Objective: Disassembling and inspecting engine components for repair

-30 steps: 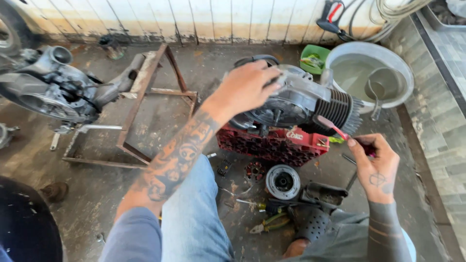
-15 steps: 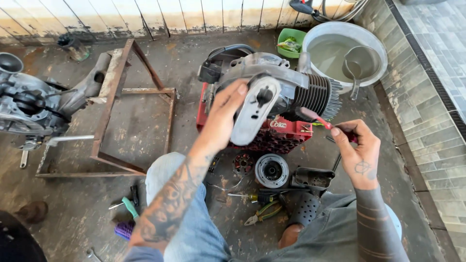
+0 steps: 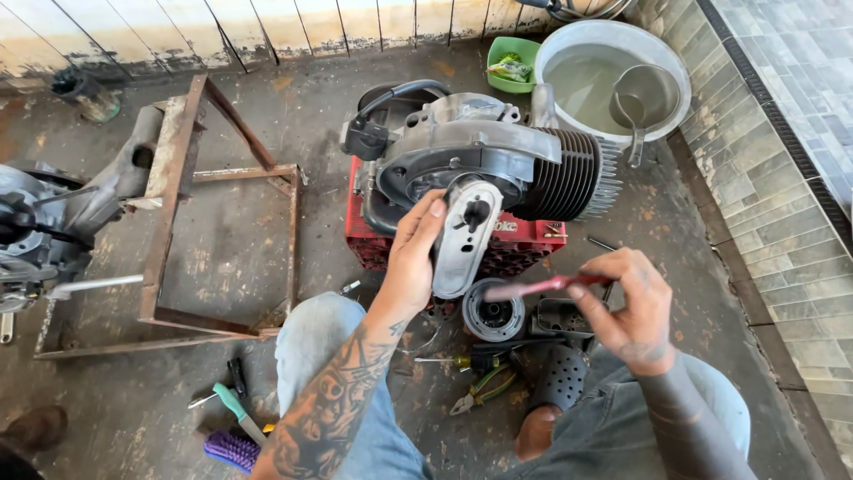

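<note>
A grey engine (image 3: 498,164) with cooling fins rests on a red plastic crate (image 3: 524,244) in front of me. My left hand (image 3: 413,253) grips the edge of a grey metal arm cover (image 3: 466,236) that hangs down from the engine's front. My right hand (image 3: 631,302) holds a thin red-handled brush (image 3: 542,286) level, its tip pointing left toward the cover. A round grey drum part (image 3: 493,313) lies on the floor just under the brush.
A white basin of water with a metal scoop (image 3: 613,76) and a green bowl (image 3: 513,62) stand behind the engine. A rusty metal frame (image 3: 178,222) and another engine (image 3: 35,240) lie at left. Pliers, a screwdriver (image 3: 471,373) and a purple brush (image 3: 233,449) are on the floor near my knees.
My left hand slid from the top of the engine down to the hanging arm cover. My right hand brought the red brush lower and closer to it. The view moved nearer the engine.
</note>
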